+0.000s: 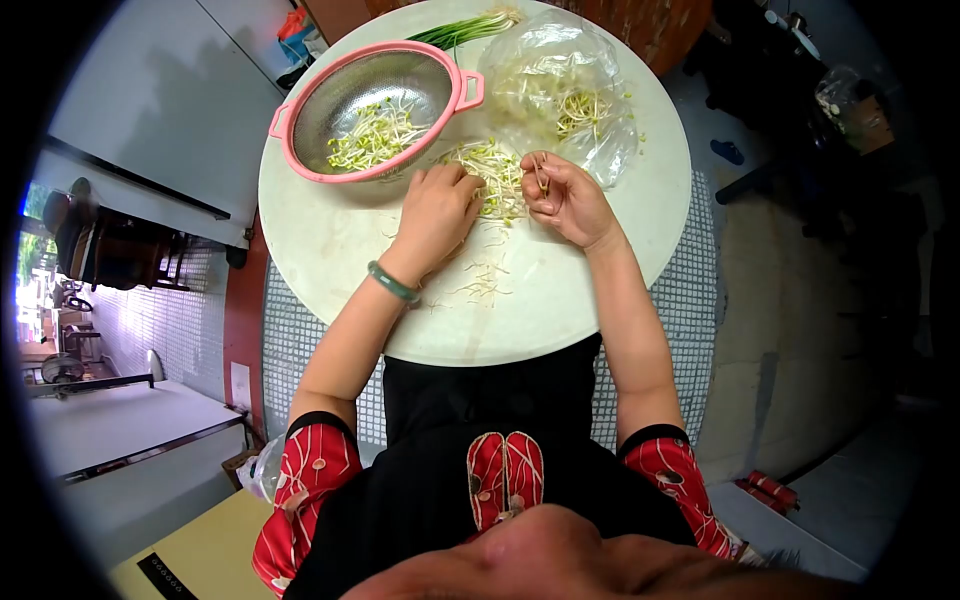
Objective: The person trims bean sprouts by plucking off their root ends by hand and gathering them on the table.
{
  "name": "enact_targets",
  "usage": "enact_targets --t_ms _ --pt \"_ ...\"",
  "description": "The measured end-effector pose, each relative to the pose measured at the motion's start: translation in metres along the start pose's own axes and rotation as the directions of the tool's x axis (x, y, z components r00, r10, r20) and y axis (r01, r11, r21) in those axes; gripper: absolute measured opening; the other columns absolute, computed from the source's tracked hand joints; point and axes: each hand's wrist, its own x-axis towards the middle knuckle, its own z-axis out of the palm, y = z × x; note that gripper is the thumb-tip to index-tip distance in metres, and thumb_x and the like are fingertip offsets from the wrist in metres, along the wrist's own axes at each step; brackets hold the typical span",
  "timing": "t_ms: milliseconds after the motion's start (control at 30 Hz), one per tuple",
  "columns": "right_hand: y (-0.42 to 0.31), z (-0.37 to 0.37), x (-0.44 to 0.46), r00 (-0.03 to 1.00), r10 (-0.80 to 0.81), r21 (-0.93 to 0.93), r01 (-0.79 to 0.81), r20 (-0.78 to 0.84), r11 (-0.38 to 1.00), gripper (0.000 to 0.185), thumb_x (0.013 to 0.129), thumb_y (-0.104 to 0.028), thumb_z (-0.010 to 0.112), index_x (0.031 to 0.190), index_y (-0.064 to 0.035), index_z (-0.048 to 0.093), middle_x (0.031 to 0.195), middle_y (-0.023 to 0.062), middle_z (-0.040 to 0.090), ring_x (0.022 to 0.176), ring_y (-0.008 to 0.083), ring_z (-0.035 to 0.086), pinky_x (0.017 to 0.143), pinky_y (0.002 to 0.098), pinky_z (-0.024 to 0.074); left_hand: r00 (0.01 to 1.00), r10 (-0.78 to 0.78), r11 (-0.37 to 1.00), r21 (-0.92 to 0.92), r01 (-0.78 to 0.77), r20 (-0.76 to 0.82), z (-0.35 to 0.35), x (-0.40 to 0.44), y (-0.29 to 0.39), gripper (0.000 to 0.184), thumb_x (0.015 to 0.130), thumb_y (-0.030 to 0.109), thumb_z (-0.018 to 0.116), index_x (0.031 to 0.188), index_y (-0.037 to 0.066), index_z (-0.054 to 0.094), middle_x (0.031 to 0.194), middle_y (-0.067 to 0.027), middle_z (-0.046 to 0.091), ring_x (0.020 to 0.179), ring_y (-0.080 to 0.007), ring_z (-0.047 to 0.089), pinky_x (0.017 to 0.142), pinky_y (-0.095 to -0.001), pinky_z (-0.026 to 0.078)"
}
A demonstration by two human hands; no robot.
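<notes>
Over the left edge of a loose pile of bean sprouts (pixel 497 170), my left hand (pixel 438 210) is back-up with its fingers curled down. Its fingertips are hidden, so what they hold, if anything, does not show. A green bangle (pixel 393 284) circles that wrist. My right hand (pixel 572 203) is closed in a pinch at the pile's right side, with a thin strand that looks like a bean sprout (pixel 541 176) between thumb and fingers. Thin root bits (pixel 484 285) lie scattered on the round white table (pixel 540 320) nearer my body.
A pink-rimmed metal colander (pixel 300 150) holding sprouts sits at the table's back left. At the back right lies a clear plastic bag (pixel 545 45) with more sprouts. Green onions (pixel 460 32) lie along the far edge. A dark slipper (pixel 727 152) is on the floor to the right.
</notes>
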Motion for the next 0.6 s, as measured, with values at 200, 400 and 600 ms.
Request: enact_targets --t_ms 200,400,600 --pt "0.004 -0.003 0.002 0.995 0.010 -0.141 -0.024 -0.101 0.990 0.011 0.093 -0.017 0.057 0.091 -0.0084 0.050 0.072 -0.0022 0.045 0.056 0.0045 0.037 0.044 0.0170 0.0306 0.997 -0.051 0.997 -0.056 0.054 0.056 0.006 0.003 0.000 0.010 0.079 0.013 0.067 0.086 0.008 0.064 0.088 -0.0068 0.057 0.091 -0.0250 0.054 0.078 -0.0376 0.039" --pt "0.004 0.001 0.003 0.987 -0.017 -0.244 -0.023 -0.158 0.969 0.014 0.093 -0.019 0.059 0.086 -0.0083 0.052 0.070 -0.0038 0.046 0.055 0.0030 0.037 0.044 0.0168 0.0308 0.999 -0.032 0.993 -0.117 0.033 0.006 0.011 0.006 0.000 0.010 0.079 0.012 0.066 0.086 0.006 0.062 0.087 -0.0090 0.058 0.086 -0.0274 0.055 0.076 -0.0388 0.039" --pt "0.005 -0.001 0.003 0.959 -0.140 -0.247 0.078 -0.245 0.966 0.012 0.092 -0.018 0.059 0.093 -0.0070 0.056 0.071 -0.0038 0.047 0.056 0.0026 0.039 0.045 0.0171 0.0315 0.915 -0.369 0.714 -0.580 0.392 0.164 0.001 0.008 -0.005 0.008 0.089 0.009 0.061 0.093 0.003 0.059 0.081 -0.0006 0.059 0.073 -0.0098 0.055 0.067 -0.0254 0.043"
